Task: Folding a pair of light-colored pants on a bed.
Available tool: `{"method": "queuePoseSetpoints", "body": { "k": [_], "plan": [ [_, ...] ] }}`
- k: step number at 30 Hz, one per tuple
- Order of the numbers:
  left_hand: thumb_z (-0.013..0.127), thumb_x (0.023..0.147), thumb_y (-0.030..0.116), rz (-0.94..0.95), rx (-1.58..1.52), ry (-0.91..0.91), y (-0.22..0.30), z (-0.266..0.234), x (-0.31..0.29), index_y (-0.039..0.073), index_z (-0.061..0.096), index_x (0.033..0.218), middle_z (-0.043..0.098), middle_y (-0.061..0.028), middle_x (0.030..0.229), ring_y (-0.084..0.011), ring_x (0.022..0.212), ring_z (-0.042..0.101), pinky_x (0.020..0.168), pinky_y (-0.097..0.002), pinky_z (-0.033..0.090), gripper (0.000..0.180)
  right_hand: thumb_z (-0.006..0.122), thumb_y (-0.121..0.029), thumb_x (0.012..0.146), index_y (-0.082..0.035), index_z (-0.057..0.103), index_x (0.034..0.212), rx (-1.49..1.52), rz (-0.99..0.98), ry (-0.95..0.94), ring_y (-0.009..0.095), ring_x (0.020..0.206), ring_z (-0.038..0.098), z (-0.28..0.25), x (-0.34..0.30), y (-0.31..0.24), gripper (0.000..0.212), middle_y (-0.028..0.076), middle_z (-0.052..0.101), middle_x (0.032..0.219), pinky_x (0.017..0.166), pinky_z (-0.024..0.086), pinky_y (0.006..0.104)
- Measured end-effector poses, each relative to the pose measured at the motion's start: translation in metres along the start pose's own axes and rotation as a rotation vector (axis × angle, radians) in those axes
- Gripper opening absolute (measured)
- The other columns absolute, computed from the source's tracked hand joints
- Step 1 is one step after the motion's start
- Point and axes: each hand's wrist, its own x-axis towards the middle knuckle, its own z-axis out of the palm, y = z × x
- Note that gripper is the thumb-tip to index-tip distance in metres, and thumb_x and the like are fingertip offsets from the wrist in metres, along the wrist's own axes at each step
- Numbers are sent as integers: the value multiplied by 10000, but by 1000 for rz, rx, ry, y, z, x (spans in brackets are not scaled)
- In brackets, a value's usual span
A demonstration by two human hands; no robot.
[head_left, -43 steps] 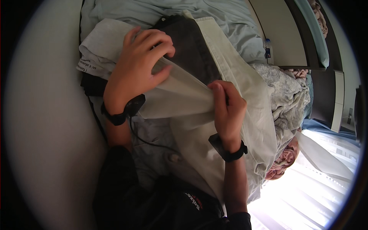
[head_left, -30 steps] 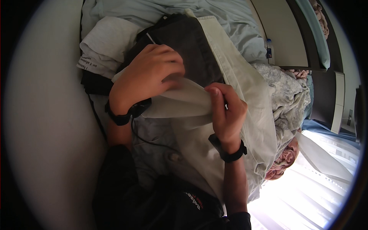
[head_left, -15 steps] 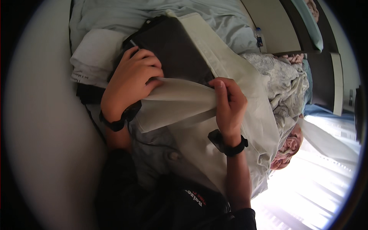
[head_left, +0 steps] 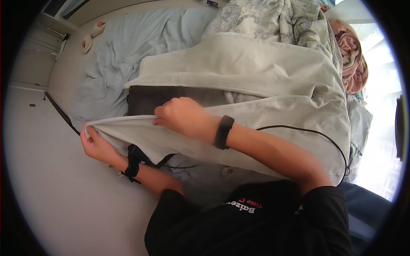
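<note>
Pale beige trousers (head_left: 277, 64) lie spread across the bed, one leg behind and the other nearer me. My left hand (head_left: 95, 146) is closed on the end of the near leg, where the hem makes a raised fold. Further right along the same leg, my right hand (head_left: 181, 116) pinches its upper edge, with the fingertips partly hidden by the knuckles. Between the two legs a dark flat item (head_left: 156, 99) shows; the trousers cover part of it. Each wrist carries a black band, and a thin black cable runs over the trousers from the right one.
A rumpled light blue sheet (head_left: 141, 38) stretches behind the trousers. Patterned grey bedding (head_left: 265, 21) and a bundled pink cloth (head_left: 352, 64) lie at the far right. A plain pale surface (head_left: 64, 192) fills the left side. Bright sheer curtains (head_left: 380, 128) hang at the right.
The view has swung round, so the trousers now run left to right. The leg I hold has gone from bunched over the dark item to drawn out lengthwise. Both hands still grip the cloth.
</note>
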Motion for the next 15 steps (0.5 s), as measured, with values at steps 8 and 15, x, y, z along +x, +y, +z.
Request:
{"method": "queuePoseSetpoints", "body": {
  "k": [8, 15],
  "plan": [
    [706, 966, 177, 188, 235, -378, -56, 23, 99, 13, 705, 1120, 734, -126, 996, -204, 892, 679, 841, -357, 544, 225, 618, -267, 1004, -65, 698, 923, -250, 168, -95, 361, 823, 720, -39, -25, 25, 232, 157, 730, 836, 724, 573, 477],
    [703, 976, 162, -177, 20, -1126, -145, 88, 115, 5, 681, 1149, 728, -58, 974, -125, 859, 657, 773, -316, 536, 235, 692, -235, 945, -34, 716, 1007, -293, 382, -238, 437, 819, 675, -132, -114, 29, 211, 216, 691, 804, 769, 532, 522]
  ]
}}
